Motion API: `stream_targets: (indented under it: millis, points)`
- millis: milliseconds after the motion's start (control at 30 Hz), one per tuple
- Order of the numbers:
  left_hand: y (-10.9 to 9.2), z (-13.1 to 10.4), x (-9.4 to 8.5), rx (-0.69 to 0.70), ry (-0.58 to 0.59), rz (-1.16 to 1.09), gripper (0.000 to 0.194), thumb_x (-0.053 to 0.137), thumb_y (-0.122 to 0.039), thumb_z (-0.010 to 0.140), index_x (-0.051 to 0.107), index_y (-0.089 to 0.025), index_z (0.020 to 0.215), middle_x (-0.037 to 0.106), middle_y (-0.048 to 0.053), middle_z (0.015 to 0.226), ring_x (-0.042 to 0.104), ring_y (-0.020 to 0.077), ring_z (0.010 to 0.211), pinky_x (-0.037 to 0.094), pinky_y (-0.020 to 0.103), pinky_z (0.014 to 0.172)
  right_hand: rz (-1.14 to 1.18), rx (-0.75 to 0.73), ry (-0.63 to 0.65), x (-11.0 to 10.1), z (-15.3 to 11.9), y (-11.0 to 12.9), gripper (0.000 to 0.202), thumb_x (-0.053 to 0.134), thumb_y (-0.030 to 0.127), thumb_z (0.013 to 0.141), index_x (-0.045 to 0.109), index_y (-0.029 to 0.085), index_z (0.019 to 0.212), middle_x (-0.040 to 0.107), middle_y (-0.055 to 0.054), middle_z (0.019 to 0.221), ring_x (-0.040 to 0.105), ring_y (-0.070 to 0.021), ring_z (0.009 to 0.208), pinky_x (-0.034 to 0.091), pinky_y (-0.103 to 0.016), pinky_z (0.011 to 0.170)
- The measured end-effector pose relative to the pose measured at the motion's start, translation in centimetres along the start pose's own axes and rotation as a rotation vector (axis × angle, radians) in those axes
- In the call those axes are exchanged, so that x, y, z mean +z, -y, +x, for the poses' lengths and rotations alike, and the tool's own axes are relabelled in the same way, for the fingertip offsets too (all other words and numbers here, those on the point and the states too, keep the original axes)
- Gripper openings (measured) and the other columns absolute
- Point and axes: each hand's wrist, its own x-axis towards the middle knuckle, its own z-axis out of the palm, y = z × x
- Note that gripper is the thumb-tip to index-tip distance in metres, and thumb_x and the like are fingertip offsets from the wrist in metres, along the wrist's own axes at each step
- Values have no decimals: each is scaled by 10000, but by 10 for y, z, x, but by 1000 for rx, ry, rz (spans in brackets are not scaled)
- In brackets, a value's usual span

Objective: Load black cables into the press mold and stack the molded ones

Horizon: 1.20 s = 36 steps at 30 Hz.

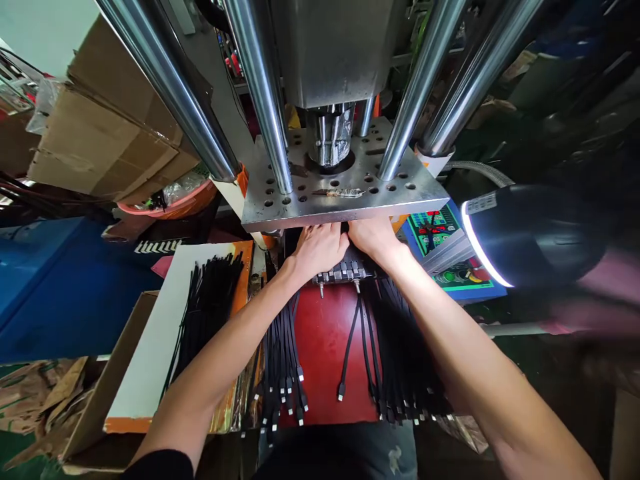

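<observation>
Both hands reach under the front edge of a thick steel press plate [345,208], onto a dark metal mould block [345,272]. My left hand [321,251] rests over the block with its fingers curled together and its thumb toward the right. Its fingertips are hidden, and so is whatever they hold. Close beside it, my right hand [374,237] has its fingers out of sight under the plate. Black USB cables [367,347] hang from the block's front over a red surface [323,340]. More cables [286,360] lie at the left and a thick bunch [405,353] at the right.
Steel columns [263,100] frame the press. A bundle of black cables [213,293] lies on a white board [150,347] at left, above a cardboard box [107,393]. At right are a lit round lamp [520,233] and a green control panel [440,233]. A blue bin [60,287] stands far left.
</observation>
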Motion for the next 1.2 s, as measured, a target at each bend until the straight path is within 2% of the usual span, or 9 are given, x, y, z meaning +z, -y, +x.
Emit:
stream_targets:
  millis: [100, 167, 300, 400, 467, 633, 800, 1000, 1200]
  points:
    - [1, 12, -7, -8, -23, -13, 356, 420, -168, 1098, 703, -18, 1253, 752, 269, 1318, 730, 351, 1233, 544, 463, 1099, 16, -2, -11, -7, 3, -1, 566, 298, 60, 1018, 685, 107, 1428, 779, -219, 1273, 669, -389, 1200, 494, -553, 1063]
    - [-1, -6, -15, 12, -53, -26, 341, 426, -183, 1113, 702, -60, 1271, 746, 231, 1345, 717, 314, 1255, 537, 421, 1112, 29, -21, -41, -13, -25, 1, 543, 355, 51, 981, 686, 113, 1407, 776, -216, 1236, 669, -381, 1198, 508, -519, 1049]
    - [-9, -115, -15, -96, -187, -86, 308, 470, -299, 1121, 722, -180, 989, 778, 119, 1029, 741, 279, 1030, 567, 409, 1004, 105, 94, -243, -1, -153, 13, 346, 402, 265, 1095, 668, 140, 1279, 729, -183, 1100, 684, -323, 992, 553, -426, 866]
    - [-11, -201, 5, -435, -16, -32, 248, 641, -417, 1042, 690, -189, 955, 746, 102, 883, 738, 313, 868, 573, 404, 795, 49, 268, -160, 29, -247, 25, 443, 396, 537, 1127, 646, 172, 1131, 669, -151, 950, 637, -325, 838, 492, -417, 655]
    - [-8, -230, 21, -574, 102, -67, 215, 674, -398, 1015, 685, -194, 946, 750, 111, 944, 731, 310, 860, 538, 382, 749, 11, 316, -114, 49, -280, 31, 469, 337, 551, 1135, 631, 211, 1002, 631, -134, 896, 601, -319, 807, 455, -408, 634]
    - [3, -228, 42, -721, 53, -504, 265, 606, -337, 978, 597, -222, 739, 661, 40, 825, 598, 205, 707, 410, 317, 676, 230, 346, -150, 63, -282, 24, 511, 365, 550, 1138, 661, 227, 875, 635, -86, 861, 626, -274, 785, 476, -395, 720]
    - [6, -225, 28, -738, 74, -753, 279, 597, -427, 917, 616, -212, 740, 619, 2, 665, 551, 162, 598, 407, 276, 602, 676, 384, -171, 19, -285, 23, 401, 590, 513, 1076, 690, 229, 811, 647, -14, 768, 618, -183, 649, 462, -301, 617]
    - [-44, -236, 4, -670, 293, -1569, 503, 704, -667, 903, 688, -164, 883, 615, -13, 685, 481, 91, 485, 396, 214, 471, 1016, 98, 5, -16, -291, 79, 406, 577, 328, 1092, 557, 220, 701, 544, 48, 616, 494, -107, 534, 389, -215, 522]
    - [-84, -236, -5, -587, 336, -1702, 546, 814, -667, 865, 657, -161, 735, 549, -30, 665, 502, 85, 508, 416, 215, 503, 1093, -9, 261, -12, -292, 96, 391, 525, 339, 1098, 615, 215, 739, 613, 29, 654, 531, -124, 583, 430, -221, 583]
